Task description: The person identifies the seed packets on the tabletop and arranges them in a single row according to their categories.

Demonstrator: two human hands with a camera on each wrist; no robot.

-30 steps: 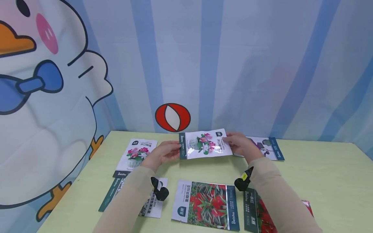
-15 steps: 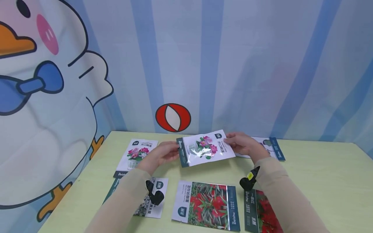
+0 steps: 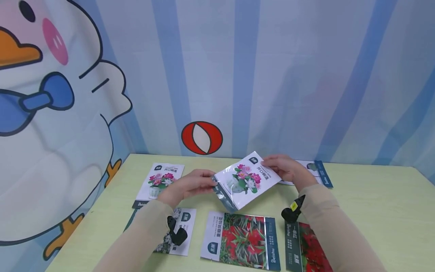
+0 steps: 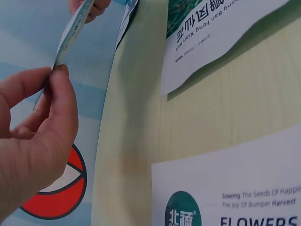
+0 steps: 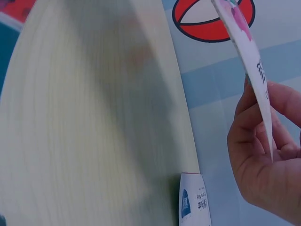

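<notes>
Both hands hold a white seed packet (image 3: 247,180) printed with pink and white flowers, tilted above the back middle of the table. My left hand (image 3: 188,186) pinches its dark-banded lower left edge between thumb and fingers, as the left wrist view also shows at the left hand (image 4: 44,113). At the upper right corner my right hand (image 3: 287,170) grips the packet; in the right wrist view the right hand (image 5: 265,141) has thumb and fingers on either side of it. Behind the right hand lies a partly hidden packet with a dark band (image 3: 323,173).
A similar pink-flower packet (image 3: 161,179) lies at the back left, overlapping or near a packet with white flowers (image 3: 183,230). Front middle is a red-flower packet (image 3: 244,240); another red one (image 3: 312,249) is partly under the right sleeve. A patterned curtain (image 3: 289,75) hangs behind the table.
The held packet has rotated, its dark-banded end swinging down toward the front while the right corner stays up. My left hand has shifted slightly lower, the right slightly to the right.
</notes>
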